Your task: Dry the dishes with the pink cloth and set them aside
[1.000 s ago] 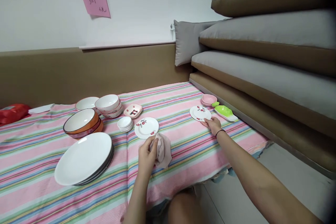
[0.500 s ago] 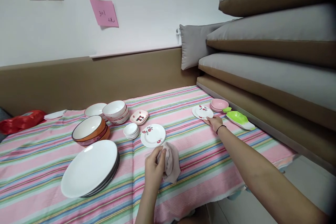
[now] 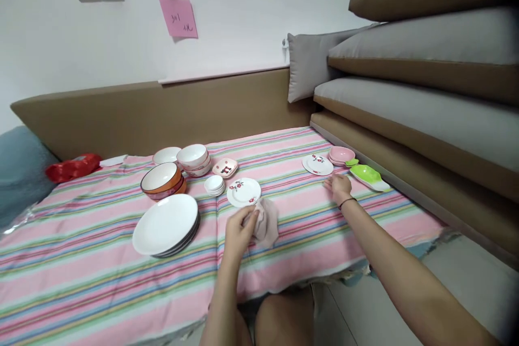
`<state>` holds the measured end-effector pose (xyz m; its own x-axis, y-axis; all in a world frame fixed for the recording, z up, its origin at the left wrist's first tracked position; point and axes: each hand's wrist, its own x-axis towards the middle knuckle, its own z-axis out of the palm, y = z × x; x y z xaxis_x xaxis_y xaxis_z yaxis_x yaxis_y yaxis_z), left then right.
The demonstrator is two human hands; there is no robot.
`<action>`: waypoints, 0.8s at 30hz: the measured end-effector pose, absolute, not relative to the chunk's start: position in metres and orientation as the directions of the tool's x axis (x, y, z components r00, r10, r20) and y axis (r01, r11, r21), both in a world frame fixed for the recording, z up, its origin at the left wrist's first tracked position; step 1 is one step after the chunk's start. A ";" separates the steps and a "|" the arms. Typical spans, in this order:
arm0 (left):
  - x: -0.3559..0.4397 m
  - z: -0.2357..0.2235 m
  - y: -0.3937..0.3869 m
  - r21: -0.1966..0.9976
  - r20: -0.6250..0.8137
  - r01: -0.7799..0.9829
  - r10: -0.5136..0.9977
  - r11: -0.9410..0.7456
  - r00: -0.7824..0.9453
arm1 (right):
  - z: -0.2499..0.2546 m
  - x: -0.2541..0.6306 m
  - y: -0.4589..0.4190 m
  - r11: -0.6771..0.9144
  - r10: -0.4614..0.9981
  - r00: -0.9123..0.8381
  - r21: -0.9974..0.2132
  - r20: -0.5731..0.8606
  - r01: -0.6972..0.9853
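Observation:
My left hand (image 3: 240, 228) pinches a pale greyish-pink cloth (image 3: 267, 227), which hangs down onto the striped tablecloth. Just beyond the cloth lies a white plate with red flowers (image 3: 243, 193). Out to the right, my right hand (image 3: 339, 187) is off a second flowered plate (image 3: 317, 165), a little nearer to me than its rim, with fingers extended and nothing in them. Pink bowls (image 3: 341, 154) and a green and white leaf-shaped dish (image 3: 368, 175) sit to the right of that plate.
On the left stand a stack of large white plates (image 3: 166, 224), orange bowls (image 3: 161, 179), white bowls (image 3: 193, 158), small white dishes (image 3: 214, 184) and a square patterned dish (image 3: 225, 167). Stacked grey-brown cushions (image 3: 405, 65) border the right side. A red wrapped bundle (image 3: 75, 167) lies far left.
My right hand has let go of the right flowered plate and drawn back from it. The left hand still holds the cloth. The camera view has shifted, moving the dishes rightward in the picture.

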<state>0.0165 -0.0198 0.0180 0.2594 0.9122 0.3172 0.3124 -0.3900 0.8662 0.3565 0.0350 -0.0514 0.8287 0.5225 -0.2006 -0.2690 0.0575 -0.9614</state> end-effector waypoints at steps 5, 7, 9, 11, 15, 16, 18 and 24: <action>-0.006 0.070 -0.044 0.778 0.392 0.380 0.859 -0.501 0.329 | -0.015 0.283 -0.070 0.141 0.744 0.665 -0.960 -0.058 -0.242; -0.013 0.096 -0.060 0.814 0.337 0.362 0.877 -0.454 0.343 | 0.004 0.245 -0.111 0.125 0.837 0.547 -0.967 -0.017 -0.220; -0.019 0.124 -0.077 0.857 0.254 0.328 0.880 -0.397 0.401 | 0.025 0.208 -0.147 0.112 0.909 0.415 -0.980 0.034 -0.164; -0.025 0.148 -0.092 0.900 0.194 0.268 0.866 -0.344 0.461 | 0.046 0.177 -0.176 0.118 0.955 0.283 -0.988 0.085 -0.104; -0.038 0.178 -0.115 0.951 0.056 0.225 0.832 -0.214 0.553 | 0.072 0.142 -0.213 0.166 0.959 0.249 -0.981 0.137 -0.097; -0.042 0.182 -0.120 0.952 0.028 0.236 0.820 -0.196 0.571 | 0.074 0.140 -0.218 0.162 0.958 0.254 -0.981 0.131 -0.103; -0.047 0.190 -0.132 0.944 0.000 0.262 0.793 -0.201 0.609 | 0.075 0.140 -0.223 0.185 0.951 0.269 -0.977 0.150 -0.110; -0.046 0.237 -0.182 0.919 -0.271 0.341 0.312 -0.198 0.911 | 0.092 0.148 -0.219 0.255 0.959 -0.064 -0.940 0.276 -0.228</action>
<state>-0.0462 -0.1817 0.2374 0.9108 0.3118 -0.2706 0.3409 -0.1984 0.9189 0.1477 -0.2188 0.0916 -0.0642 0.9589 0.2762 -0.2280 0.2554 -0.9396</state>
